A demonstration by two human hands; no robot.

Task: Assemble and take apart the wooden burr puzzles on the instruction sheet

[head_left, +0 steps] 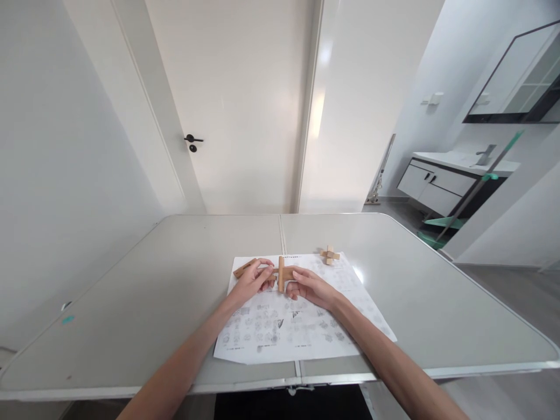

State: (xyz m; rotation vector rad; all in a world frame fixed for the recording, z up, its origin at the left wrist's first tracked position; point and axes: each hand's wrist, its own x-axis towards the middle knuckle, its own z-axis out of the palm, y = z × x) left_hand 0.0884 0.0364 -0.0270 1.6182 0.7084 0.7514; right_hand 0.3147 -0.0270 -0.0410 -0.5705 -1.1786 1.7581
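My left hand (254, 279) is closed on one side of some joined wooden puzzle pieces. My right hand (310, 288) grips the other side, thumb on a short wooden block. Between the hands, a longer wooden bar (281, 274) crosses the pieces and points away from me. Fingers hide part of the joined pieces. Just beyond my left hand lies a wooden piece with a slot (244, 268), partly covered by that hand. A small assembled wooden burr puzzle (329, 255) sits beyond my right hand, near the paper's far right corner.
A printed paper sheet (280, 344) with small diagrams lies under my hands on a grey folding table (144, 303), which has a centre seam. Behind the table is a white door (236, 105) with a black handle. A washbasin cabinet (437, 181) and a green-tipped broom stand at the right.
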